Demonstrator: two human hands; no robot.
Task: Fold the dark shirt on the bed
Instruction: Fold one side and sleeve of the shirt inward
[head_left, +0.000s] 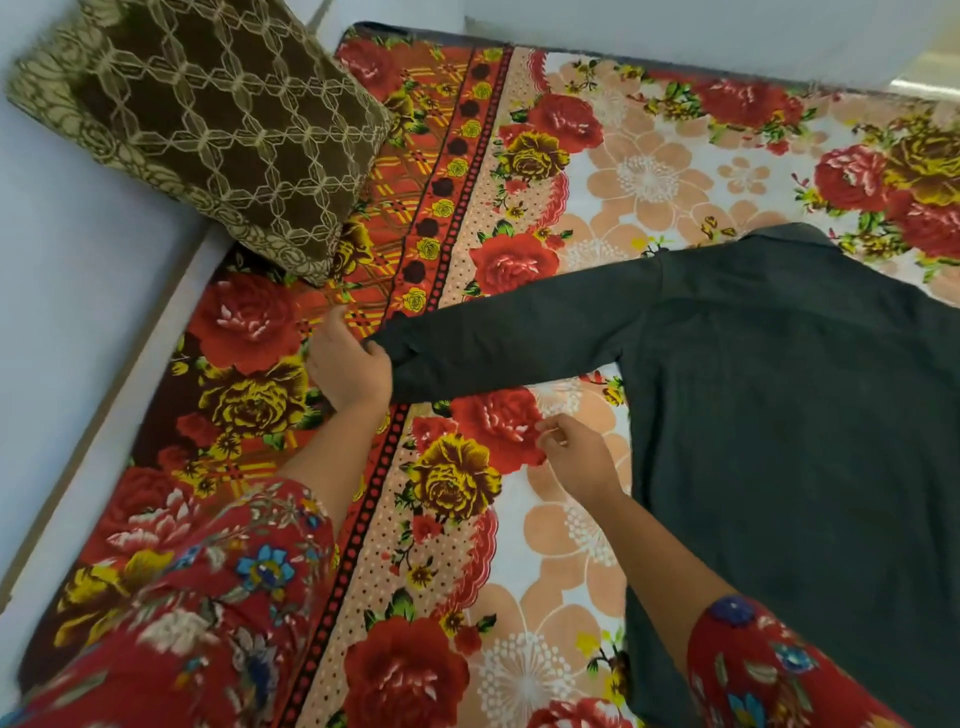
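Hands: left hand (353, 364) grips sleeve cuff (402, 353); right hand (576, 457) loosely curled, empty | dark shirt (779, 415): flat on bed (649, 171), right of pillow (218, 135) | handling: likely light, limp; take cuff and shoulder seam (657, 280)

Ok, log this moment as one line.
left hand: grips sleeve cuff | right hand: holds nothing | dark shirt: flat on bed

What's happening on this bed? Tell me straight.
A person is starting to fold a dark shirt that lies spread flat on the floral bedsheet. The left hand has its grip on the cuff end of the outstretched sleeve. The right hand hovers beside the shirt's side edge, fingers loosely curled, holding nothing. No fold shows yet. A brown patterned pillow sits in the corner.
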